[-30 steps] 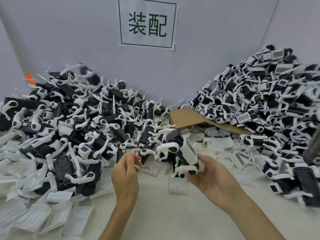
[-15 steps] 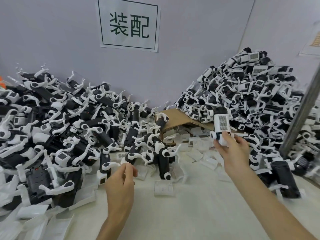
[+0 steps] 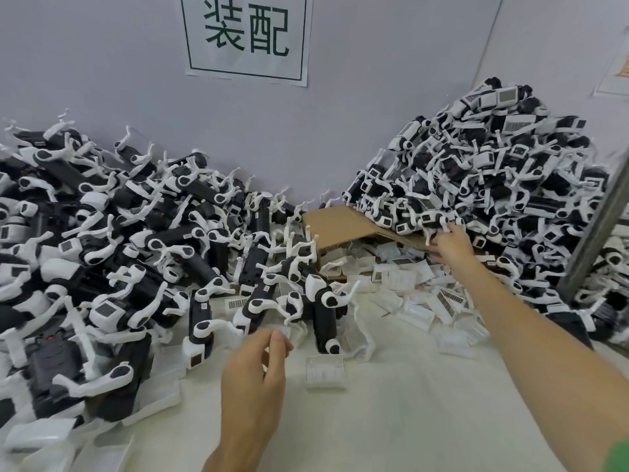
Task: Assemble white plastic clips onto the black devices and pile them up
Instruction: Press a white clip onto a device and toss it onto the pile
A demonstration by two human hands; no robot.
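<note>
My right hand reaches far forward to the foot of the right pile of black devices with white clips on them. Its fingers are spread, and the tips touch a clipped device lying at the pile's lower edge. My left hand hovers low over the white table, fingers curled, thumb and forefinger pinching a small white clip that is mostly hidden. Just beyond it stand a few black devices with white clips.
A large heap of black devices and white clips fills the left side. Brown cardboard lies between the heaps, with loose white clips in front. One clip lies alone. A grey post leans at the right.
My right hand carried a clipped device from the centre out to the right pile and now has straight fingers against it there. My left hand stayed low, still pinching.
</note>
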